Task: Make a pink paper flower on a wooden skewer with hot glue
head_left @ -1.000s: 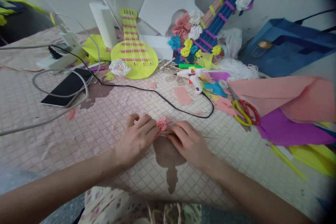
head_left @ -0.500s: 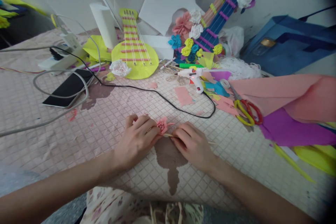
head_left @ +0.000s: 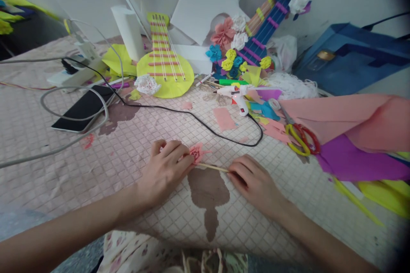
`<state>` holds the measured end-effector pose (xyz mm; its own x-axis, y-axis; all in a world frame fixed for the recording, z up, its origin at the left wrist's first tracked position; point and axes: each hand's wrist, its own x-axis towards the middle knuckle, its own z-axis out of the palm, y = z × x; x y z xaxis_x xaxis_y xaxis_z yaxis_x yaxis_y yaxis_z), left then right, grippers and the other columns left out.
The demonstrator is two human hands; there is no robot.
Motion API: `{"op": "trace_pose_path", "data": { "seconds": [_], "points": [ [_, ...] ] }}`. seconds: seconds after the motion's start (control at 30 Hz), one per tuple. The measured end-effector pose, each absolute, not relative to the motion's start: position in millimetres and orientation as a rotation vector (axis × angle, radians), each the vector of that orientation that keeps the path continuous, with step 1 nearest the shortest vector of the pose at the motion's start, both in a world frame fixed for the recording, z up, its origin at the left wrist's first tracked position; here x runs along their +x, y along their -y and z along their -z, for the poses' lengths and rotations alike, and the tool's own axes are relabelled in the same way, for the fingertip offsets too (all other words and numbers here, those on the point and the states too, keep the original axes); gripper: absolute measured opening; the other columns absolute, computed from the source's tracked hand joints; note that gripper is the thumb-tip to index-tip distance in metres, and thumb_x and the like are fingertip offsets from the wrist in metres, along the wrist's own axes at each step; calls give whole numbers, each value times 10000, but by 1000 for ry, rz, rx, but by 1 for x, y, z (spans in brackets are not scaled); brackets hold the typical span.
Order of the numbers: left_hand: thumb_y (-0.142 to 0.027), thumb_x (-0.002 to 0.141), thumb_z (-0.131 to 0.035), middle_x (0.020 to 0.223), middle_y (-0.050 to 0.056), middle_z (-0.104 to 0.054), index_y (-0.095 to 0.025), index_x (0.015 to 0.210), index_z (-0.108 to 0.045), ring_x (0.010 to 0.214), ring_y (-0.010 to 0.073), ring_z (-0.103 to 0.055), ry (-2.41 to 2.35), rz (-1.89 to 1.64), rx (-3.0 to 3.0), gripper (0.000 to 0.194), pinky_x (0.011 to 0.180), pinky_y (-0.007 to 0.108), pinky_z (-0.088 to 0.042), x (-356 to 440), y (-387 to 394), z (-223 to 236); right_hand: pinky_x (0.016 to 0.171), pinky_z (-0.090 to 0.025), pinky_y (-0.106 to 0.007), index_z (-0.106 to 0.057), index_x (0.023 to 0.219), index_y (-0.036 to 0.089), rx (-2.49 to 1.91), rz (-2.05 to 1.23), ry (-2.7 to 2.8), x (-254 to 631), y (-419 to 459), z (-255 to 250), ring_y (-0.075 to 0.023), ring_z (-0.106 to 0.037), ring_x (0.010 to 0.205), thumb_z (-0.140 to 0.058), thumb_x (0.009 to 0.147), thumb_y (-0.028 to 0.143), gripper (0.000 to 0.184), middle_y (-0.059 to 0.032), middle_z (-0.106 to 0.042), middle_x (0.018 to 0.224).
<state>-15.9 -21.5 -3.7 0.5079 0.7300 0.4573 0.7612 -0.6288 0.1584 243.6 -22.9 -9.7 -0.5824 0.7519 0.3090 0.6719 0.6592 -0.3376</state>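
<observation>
My left hand (head_left: 169,164) is closed at the left edge of a small pink paper flower (head_left: 197,152), fingertips pressed together. A thin wooden stick (head_left: 213,167) runs from beside the flower to my right hand (head_left: 253,179), which pinches its right part. The stick's left end is hidden by my left fingers, so I cannot tell whether it touches the flower's underside. Both hands stay low over the quilted tablecloth (head_left: 147,230), near a brown bare patch (head_left: 209,192).
A white glue gun (head_left: 238,98) with a black cord (head_left: 208,126) lies beyond my hands. Scissors (head_left: 299,136) and pink paper (head_left: 346,115) are at right. A phone (head_left: 83,108) lies left. Behind stand a yellow paper guitar (head_left: 166,70) and a blue one (head_left: 267,30).
My right hand has slid right and slightly nearer me along the stick, exposing more of it. My left hand and the flower have barely moved.
</observation>
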Motion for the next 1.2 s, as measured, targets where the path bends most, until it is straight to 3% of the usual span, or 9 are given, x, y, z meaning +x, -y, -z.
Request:
{"op": "trace_pose_path", "data": {
  "seconds": [0.2,0.43,0.83,1.07,1.2],
  "points": [
    [-274,943,-470,864,12,-643,-196,845,-605,876,201,-519,1327,766,-2664,184,796,398,-296,-18,20,3,742,-472,-312,-554,901,185,-1110,-259,2426,253,27,11,-171,-532,838,-498,891,137,74,-50,-580,871],
    [-255,925,-507,859,8,-648,-199,846,-600,869,202,-528,1282,767,-2716,134,799,396,-298,-21,14,0,701,-476,-296,-549,854,202,-1431,-100,2226,284,-4,13,-161,-566,785,-495,892,192,66,-32,-580,848],
    [-223,912,-531,869,3,-643,-199,859,-592,879,195,-528,1150,833,-2786,84,813,397,-304,-37,-1,8,690,-467,-360,-561,821,215,-1724,297,1991,359,-44,13,-237,-581,802,-499,826,259,77,-67,-616,844],
    [-221,931,-493,879,6,-646,-197,862,-597,887,196,-525,1138,822,-2783,126,817,403,-292,-38,-2,6,608,-454,-322,-583,856,217,-1884,198,2027,367,-28,19,-208,-592,696,-475,819,256,120,-49,-643,797],
    [-231,931,-498,886,5,-643,-197,861,-597,893,191,-520,1146,804,-2804,125,818,395,-296,-38,-2,5,583,-431,-305,-586,853,215,-1915,249,2028,362,-32,21,-206,-605,722,-475,831,260,121,-63,-655,877]
  ]
}}
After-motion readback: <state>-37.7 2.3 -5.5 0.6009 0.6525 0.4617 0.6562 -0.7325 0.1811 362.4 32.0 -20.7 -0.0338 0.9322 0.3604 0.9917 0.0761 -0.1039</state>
